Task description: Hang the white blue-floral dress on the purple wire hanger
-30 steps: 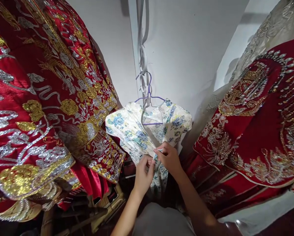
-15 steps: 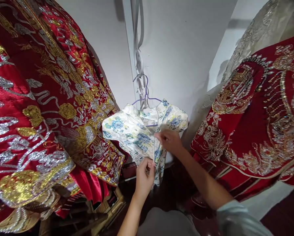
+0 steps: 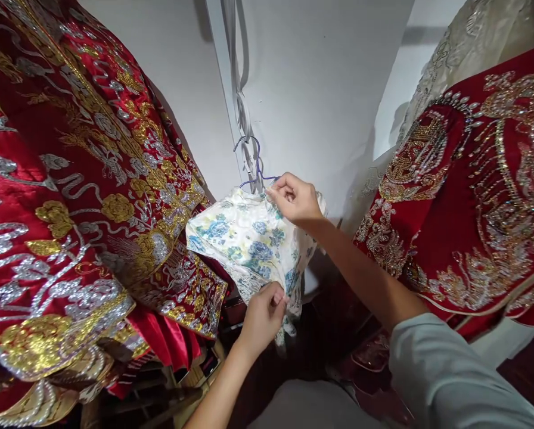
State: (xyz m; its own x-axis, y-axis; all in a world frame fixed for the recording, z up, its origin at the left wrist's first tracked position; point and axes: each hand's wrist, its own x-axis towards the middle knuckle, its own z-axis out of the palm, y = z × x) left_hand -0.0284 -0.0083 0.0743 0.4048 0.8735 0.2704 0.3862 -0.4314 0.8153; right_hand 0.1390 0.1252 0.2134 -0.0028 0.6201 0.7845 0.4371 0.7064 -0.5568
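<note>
Red with gold and silver embroidery, the large hanging garment (image 3: 110, 155) at your left is cut off by the view's edge. The white, blue-flowered garment (image 3: 244, 232) hangs before you, one shoulder partly covered by your bent right hand (image 3: 296, 199), its grip pinching the neckline. Your left hand (image 3: 264, 316), fingers curled, pinches the front edge lower down. Cloth hides most of the thin purple hanger (image 3: 258, 164).
</note>
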